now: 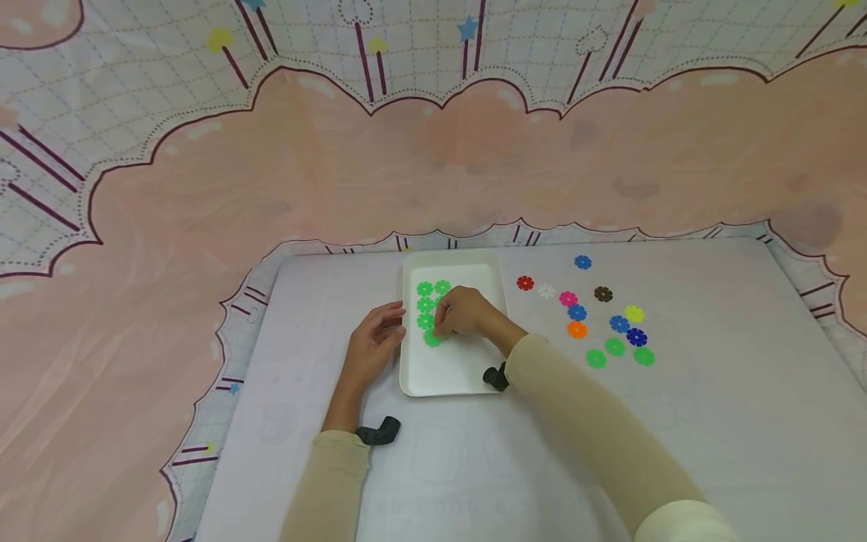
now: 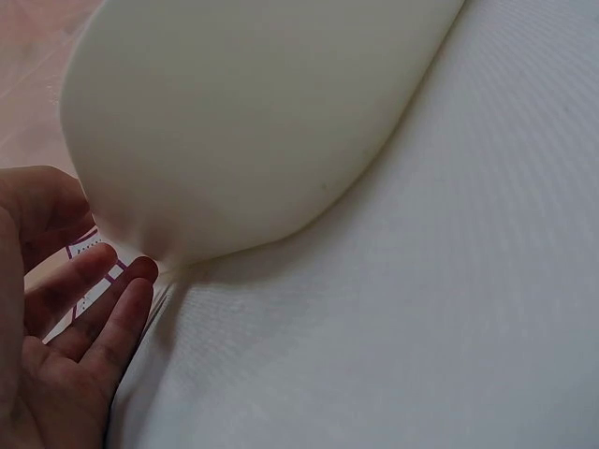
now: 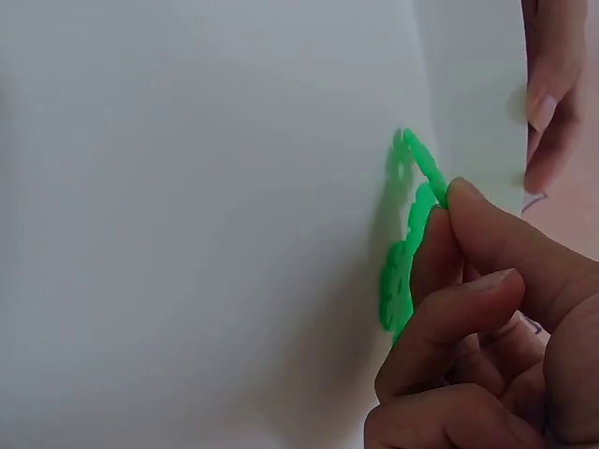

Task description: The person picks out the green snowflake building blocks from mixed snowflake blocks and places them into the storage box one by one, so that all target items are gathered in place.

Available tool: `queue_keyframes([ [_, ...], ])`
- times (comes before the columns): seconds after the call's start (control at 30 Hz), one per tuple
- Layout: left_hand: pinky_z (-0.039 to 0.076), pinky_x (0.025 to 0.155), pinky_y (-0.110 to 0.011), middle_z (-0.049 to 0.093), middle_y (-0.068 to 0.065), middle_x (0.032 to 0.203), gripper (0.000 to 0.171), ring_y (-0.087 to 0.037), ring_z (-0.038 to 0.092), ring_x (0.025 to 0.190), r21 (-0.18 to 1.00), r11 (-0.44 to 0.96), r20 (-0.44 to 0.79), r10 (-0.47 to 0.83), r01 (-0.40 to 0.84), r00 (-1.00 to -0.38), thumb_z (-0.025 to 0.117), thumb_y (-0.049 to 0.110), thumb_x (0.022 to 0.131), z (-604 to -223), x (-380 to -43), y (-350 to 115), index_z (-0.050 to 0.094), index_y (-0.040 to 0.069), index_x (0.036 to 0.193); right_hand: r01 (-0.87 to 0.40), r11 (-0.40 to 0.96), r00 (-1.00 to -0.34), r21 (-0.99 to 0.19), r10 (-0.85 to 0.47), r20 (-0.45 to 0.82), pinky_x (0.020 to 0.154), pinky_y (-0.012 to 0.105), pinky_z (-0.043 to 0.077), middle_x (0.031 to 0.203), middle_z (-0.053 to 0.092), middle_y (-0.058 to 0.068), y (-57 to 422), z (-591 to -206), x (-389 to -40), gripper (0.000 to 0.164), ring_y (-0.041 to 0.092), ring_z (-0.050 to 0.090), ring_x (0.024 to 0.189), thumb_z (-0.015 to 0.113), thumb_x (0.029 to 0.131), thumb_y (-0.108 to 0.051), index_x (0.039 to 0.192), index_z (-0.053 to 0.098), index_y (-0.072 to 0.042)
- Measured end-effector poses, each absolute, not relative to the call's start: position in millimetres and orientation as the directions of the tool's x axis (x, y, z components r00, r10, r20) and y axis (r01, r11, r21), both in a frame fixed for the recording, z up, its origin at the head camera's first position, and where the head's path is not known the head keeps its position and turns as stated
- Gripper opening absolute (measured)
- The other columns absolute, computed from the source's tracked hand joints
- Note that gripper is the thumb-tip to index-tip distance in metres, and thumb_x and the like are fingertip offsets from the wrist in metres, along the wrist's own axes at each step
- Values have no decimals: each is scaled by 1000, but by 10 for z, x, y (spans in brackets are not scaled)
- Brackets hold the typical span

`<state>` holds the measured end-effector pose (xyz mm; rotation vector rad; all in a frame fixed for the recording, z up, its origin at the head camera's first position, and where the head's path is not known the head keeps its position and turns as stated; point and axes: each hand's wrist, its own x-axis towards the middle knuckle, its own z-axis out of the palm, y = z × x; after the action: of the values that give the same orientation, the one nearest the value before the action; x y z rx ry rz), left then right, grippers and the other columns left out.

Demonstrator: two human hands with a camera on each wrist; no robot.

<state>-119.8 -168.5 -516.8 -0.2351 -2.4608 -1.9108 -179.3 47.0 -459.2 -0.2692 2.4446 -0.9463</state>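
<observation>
A white tray [image 1: 452, 373] lies on the white table. Several green flower-shaped discs [image 1: 425, 304] sit in a column along the tray's left side. My right hand [image 1: 442, 328] reaches into the tray and pinches a green disc [image 1: 432, 339] at the lower end of that column. The right wrist view shows curled fingertips [image 3: 449, 201] on the edge of a green disc [image 3: 423, 168], with more green discs [image 3: 398, 281] below it. My left hand [image 1: 391, 325] rests beside the tray's left rim. Its fingers [image 2: 103, 304] are relaxed by the tray wall [image 2: 253, 122] and hold nothing.
Loose discs lie on the table right of the tray: red [image 1: 524, 283], blue [image 1: 582, 262], pink [image 1: 568, 299], brown [image 1: 603, 293], yellow [image 1: 633, 313], orange [image 1: 576, 330] and green [image 1: 596, 359]. A pink patterned cloth [image 1: 433, 165] hangs behind the table.
</observation>
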Motion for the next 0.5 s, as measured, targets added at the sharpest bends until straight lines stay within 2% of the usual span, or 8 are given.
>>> queue_keyframes([
  [0.2, 52, 105, -21, 53, -20, 149, 36, -39, 58, 130, 960, 252, 96, 121, 125, -988, 63, -3, 96, -4959, -1123, -1633, 60, -10, 131, 15, 742, -850, -671, -344, -399, 63, 23, 45, 74, 64, 0, 443, -4595, -1789, 12, 15, 57, 74, 85, 82, -19, 79, 74, -13],
  [0.33, 52, 104, -20, 54, -17, 149, 36, -37, 58, 130, 957, 261, 96, 113, 123, -989, 63, -2, 96, -5021, -1141, -1649, 62, -6, 131, 22, 746, -847, -666, -340, -408, 64, 24, 45, 71, 64, 0, 443, -4605, -1796, 11, 14, 57, 70, 85, 82, -18, 79, 75, -14],
  [0.5, 52, 103, -17, 56, -9, 147, 33, -31, 60, 129, 960, 248, 106, 105, 130, -989, 66, 1, 96, -5180, -1194, -1700, 65, 3, 129, 38, 745, -847, -665, -329, -417, 64, 25, 46, 77, 66, 1, 467, -4595, -1808, 10, 15, 58, 70, 85, 82, -18, 82, 76, -15],
])
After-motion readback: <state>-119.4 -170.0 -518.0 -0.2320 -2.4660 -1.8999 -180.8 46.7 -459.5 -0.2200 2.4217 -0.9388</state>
